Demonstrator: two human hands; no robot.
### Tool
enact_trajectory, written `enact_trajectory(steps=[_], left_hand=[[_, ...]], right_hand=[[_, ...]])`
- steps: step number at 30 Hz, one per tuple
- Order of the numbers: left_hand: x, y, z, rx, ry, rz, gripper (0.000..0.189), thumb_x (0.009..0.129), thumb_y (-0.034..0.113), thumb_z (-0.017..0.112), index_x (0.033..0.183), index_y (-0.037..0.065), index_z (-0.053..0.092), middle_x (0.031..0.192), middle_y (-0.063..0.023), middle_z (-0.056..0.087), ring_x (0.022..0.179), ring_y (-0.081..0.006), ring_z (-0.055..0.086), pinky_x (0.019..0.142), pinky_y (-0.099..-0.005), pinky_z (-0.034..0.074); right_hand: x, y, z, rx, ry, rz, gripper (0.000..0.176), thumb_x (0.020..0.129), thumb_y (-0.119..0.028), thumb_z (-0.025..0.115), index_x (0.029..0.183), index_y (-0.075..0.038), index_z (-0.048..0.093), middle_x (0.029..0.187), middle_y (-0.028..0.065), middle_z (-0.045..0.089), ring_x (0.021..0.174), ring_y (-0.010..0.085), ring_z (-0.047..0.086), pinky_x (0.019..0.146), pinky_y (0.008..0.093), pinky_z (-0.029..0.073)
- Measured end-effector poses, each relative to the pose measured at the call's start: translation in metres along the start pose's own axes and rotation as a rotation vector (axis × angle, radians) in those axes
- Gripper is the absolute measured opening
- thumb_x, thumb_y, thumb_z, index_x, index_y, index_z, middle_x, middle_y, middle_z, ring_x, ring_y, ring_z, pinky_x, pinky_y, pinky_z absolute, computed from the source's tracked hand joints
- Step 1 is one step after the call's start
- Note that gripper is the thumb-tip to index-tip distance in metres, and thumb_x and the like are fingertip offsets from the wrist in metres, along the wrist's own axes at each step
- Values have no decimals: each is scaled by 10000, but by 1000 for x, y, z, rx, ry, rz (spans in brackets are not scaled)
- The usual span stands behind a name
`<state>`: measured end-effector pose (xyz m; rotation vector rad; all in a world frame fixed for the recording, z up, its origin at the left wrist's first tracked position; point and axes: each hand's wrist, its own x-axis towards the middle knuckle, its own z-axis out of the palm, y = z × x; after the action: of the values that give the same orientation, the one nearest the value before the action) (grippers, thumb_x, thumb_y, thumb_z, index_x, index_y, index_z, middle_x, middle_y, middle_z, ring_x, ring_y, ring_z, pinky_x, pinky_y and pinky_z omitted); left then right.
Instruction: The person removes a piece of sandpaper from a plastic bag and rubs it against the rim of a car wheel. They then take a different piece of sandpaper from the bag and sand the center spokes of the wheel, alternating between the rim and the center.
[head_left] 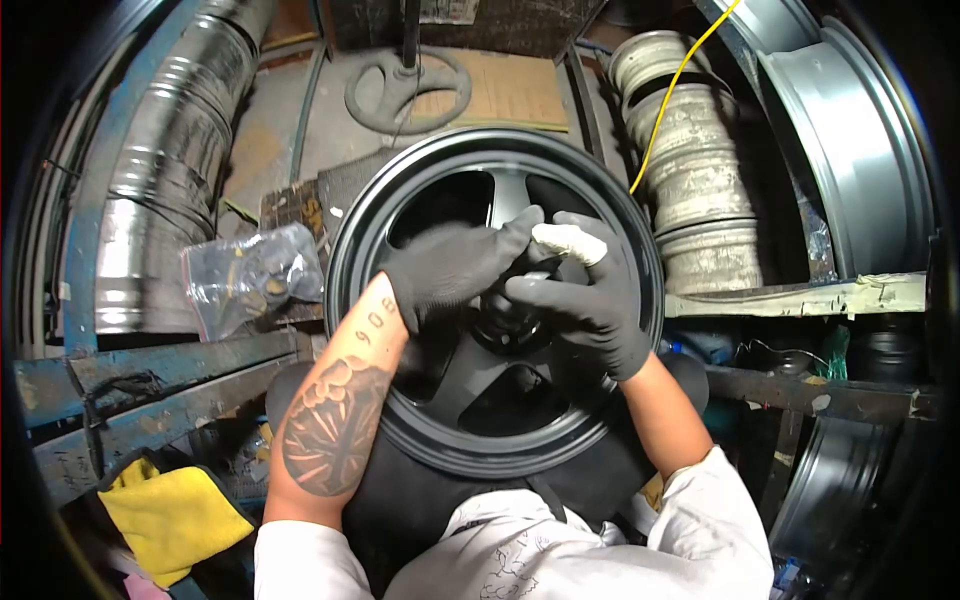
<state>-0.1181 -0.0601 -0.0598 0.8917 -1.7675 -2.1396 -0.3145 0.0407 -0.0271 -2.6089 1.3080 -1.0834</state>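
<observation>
A black spoked wheel rim (485, 457) lies face up in front of me. Over its hub, my left hand (450, 265), in a dark glove, reaches in with its fingers pressed together, slightly blurred. My right hand (595, 300), gloved too, is curled opposite, its fingertips close to the left ones. A white wrap (570, 243) covers one right finger. Between the hands a small dark piece partly shows; its shape is unclear. The hub's lower part (510, 325) shows beneath, the rest hidden by the hands.
Stacked silver rims (170, 170) stand at left, worn pale rims (700, 170) at right. A plastic bag of parts (255, 280) lies left of the wheel. Beyond it are a grey handwheel (407, 92) and cardboard (515, 90). A yellow cloth (175, 520) hangs lower left; a yellow cable (665, 100) runs at right.
</observation>
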Motion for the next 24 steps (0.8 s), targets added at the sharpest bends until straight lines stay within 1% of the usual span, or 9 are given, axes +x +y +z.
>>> enact_trajectory(steps=[4,7,8,11,14,18,19,23,24], left_hand=[[-3,11,7,-637,-63,-76,528,1098,507,457,1116,34,691,905,-18,680,796,-88,641,743,-231,527],[-16,29,5,-443,6,-29,322,1068,315,591,1175,20,666,991,-13,685,874,-85,641,781,-240,525],[-18,33,3,-358,10,-19,300,1054,257,623,1215,7,656,1045,-33,698,931,-106,658,835,-263,534],[-16,26,0,-267,47,33,287,983,179,724,1197,7,643,997,-1,672,874,-67,623,787,-227,506],[-17,29,3,-283,138,43,291,928,128,772,1159,14,635,957,8,649,826,-61,604,758,-221,489],[-14,26,7,-200,177,65,237,922,82,741,1119,16,627,917,5,641,802,-73,607,751,-228,494],[-13,23,7,-165,180,48,224,919,87,745,1092,20,620,905,6,640,802,-79,612,753,-230,496],[-13,23,15,-218,119,34,222,918,106,762,1069,35,615,908,8,640,804,-77,614,753,-235,497],[-13,22,16,-208,109,30,225,919,111,766,1071,40,616,910,8,641,805,-75,615,754,-234,496]], right_hand=[[-20,15,19,32,113,103,400,702,-63,898,1050,-247,832,1422,139,581,1290,362,577,1077,438,484],[-33,19,16,222,130,319,346,706,-101,837,1019,-247,827,1448,162,570,1316,415,543,1103,471,451],[-35,19,15,307,78,380,373,714,-3,849,1035,-191,834,1512,168,497,1325,352,584,1094,430,478],[-26,19,7,415,58,318,334,759,-8,814,1058,-155,828,1478,189,546,1303,350,598,1090,422,475],[-26,12,3,503,16,446,331,779,-4,794,1072,-155,823,1445,193,580,1287,349,604,1078,413,476],[-27,5,-13,665,-130,645,291,839,-66,779,1124,-124,797,1307,144,635,1136,217,647,984,321,483],[-29,8,-15,669,-122,613,345,879,-120,775,1221,-85,745,1238,92,641,1038,121,631,880,268,493],[-24,4,-4,1123,173,872,475,1028,-75,622,1485,-24,503,1164,14,615,982,39,603,852,190,511],[-22,5,-4,1141,188,898,471,1024,-70,625,1479,-23,510,1167,21,618,981,44,608,851,193,512]])
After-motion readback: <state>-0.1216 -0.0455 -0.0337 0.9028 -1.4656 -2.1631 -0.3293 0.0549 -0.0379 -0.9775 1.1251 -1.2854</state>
